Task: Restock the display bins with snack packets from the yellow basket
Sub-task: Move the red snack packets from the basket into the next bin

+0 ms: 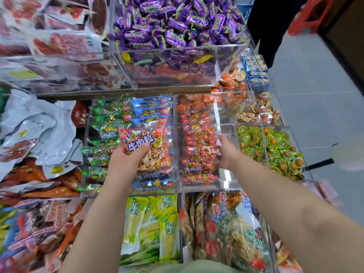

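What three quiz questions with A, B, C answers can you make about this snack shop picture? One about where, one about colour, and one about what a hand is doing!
1. Where are the purple candies?
A. In the top clear bin
B. On the floor
C. In the person's hand

2. What colour are the long packets nearest the person, in the middle?
A. Black
B. Yellow-green
C. Purple

3. What is the left hand doing?
A. Lying flat and empty
B. Pointing at the floor
C. Holding a snack packet

Answers:
1 A, they are heaped in the high bin at the back.
2 B, their wrappers are yellow-green.
3 C, its fingers curl round the packet.
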`<state>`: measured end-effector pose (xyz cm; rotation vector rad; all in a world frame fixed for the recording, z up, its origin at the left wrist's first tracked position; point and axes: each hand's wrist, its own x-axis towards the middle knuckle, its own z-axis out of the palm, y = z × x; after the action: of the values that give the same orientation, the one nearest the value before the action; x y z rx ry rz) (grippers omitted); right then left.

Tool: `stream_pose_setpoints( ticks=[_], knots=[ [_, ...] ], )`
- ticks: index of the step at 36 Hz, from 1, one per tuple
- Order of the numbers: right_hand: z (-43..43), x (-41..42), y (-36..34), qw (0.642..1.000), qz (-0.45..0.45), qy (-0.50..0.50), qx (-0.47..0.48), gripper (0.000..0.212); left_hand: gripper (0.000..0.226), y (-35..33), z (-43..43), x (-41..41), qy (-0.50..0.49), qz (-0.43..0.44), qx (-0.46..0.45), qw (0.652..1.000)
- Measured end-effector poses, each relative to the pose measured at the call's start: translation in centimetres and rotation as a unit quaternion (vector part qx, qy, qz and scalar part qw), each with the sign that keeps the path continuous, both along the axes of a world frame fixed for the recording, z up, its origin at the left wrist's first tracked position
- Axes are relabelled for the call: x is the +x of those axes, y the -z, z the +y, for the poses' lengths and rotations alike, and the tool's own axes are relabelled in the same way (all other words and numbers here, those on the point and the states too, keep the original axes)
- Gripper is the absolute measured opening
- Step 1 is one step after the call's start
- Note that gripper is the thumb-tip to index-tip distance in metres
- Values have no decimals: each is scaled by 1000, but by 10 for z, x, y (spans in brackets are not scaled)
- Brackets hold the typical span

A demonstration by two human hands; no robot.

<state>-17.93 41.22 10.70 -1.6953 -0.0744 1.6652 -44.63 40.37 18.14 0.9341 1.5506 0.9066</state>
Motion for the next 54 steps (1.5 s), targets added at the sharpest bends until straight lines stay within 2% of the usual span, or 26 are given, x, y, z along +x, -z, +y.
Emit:
stream_pose_setpoints(
  ticks=[4, 10, 13, 16, 18, 21, 24, 27, 29, 32, 34, 36, 38, 41, 42, 44, 46, 47, 50, 52, 54],
  knots=[
    [9, -21, 7, 999, 0, -43, 28, 58, 13, 1, 1, -2, -1, -14, -5, 1000],
    [5, -10, 10, 996, 22, -81, 36, 59, 10, 3, 3, 0, -1, -13, -6, 1000],
    [-1, -1, 15, 997, 22, -51, -48, 75, 11, 3, 3, -1, 0, -10, -11, 1000],
    [-10, 6, 13, 988, -24, -17, -151, 80, 11, 3, 2, -1, -3, -18, -6, 1000],
    [-18, 5, 6, 985, -29, -19, -169, 83, 11, 1, 2, 0, -3, -30, -6, 1000],
    [-24, -6, -2, 990, 11, -44, -131, 84, 10, -2, 1, 2, -2, -32, -10, 999],
    [-24, -25, -5, 995, 64, -32, -69, 77, 10, -7, 0, 4, -7, -27, -23, 999],
    [-24, -35, -6, 996, 76, -13, -52, 79, 9, -13, -1, 6, -6, -38, -29, 999],
    [-26, -34, -10, 996, 61, -25, -63, 78, 19, -18, -1, 7, 2, -42, -27, 999],
    [-32, -30, -29, 993, -48, -84, -69, 69, 60, -31, -4, 10, 22, -66, -45, 997],
    [-35, -22, -41, 977, -181, -108, -19, 59, 61, -36, -4, 14, 39, -89, -51, 994],
    [-36, -13, -57, 947, -284, -100, 117, 52, 46, -39, -4, 19, 98, -71, -48, 992],
    [-39, -10, -85, 906, -317, -133, 247, 45, 38, -45, -3, 28, 187, -8, -27, 982],
    [-39, -5, -125, 819, -375, -252, 353, 43, 56, -50, 4, 43, 284, 89, 42, 954],
    [-38, -3, -136, 813, -351, -276, 375, 45, 54, -50, 7, 48, 303, 108, 69, 944],
    [-37, 0, -151, 838, -258, -294, 380, 53, 45, -52, 12, 58, 321, 138, 110, 931],
    [-34, 3, -156, 834, -269, -331, 349, 59, 40, -52, 15, 69, 331, 127, 129, 926],
    [-32, 4, -156, 820, -302, -361, 325, 57, 33, -51, 15, 75, 335, 102, 121, 929],
    [-29, 17, -150, 767, -377, -439, 277, 26, 20, -46, 18, 88, 350, 90, 91, 928],
    [-23, 33, -143, 741, -440, -444, 246, 23, 26, -40, 23, 90, 340, 112, 121, 926],
    [-14, 52, -136, 699, -531, -432, 207, 31, 45, -36, 30, 89, 300, 193, 178, 917]
  ],
)
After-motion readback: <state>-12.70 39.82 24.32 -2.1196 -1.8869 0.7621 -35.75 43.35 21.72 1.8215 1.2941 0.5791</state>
